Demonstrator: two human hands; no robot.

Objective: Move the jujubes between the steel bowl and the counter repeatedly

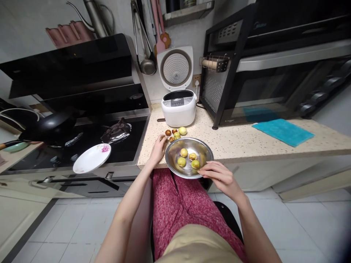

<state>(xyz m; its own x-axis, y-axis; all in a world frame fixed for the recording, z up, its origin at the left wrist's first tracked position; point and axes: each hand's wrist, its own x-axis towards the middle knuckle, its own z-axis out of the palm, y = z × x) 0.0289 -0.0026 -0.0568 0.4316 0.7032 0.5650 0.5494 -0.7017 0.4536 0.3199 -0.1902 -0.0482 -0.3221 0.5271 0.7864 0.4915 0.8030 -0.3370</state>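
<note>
Inside the steel bowl (189,157) lie three fruits (184,152); behind it five wait on the desk (233,140), left hand (158,148) open over them, right hand (219,176) gripping the bowl's rim.

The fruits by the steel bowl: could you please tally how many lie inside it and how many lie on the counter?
Fruits in the steel bowl: 3
Fruits on the counter: 5
Total: 8

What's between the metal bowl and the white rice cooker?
In the head view, small yellow-green and brown fruits lie on the counter between the metal bowl and rice cooker.
</note>
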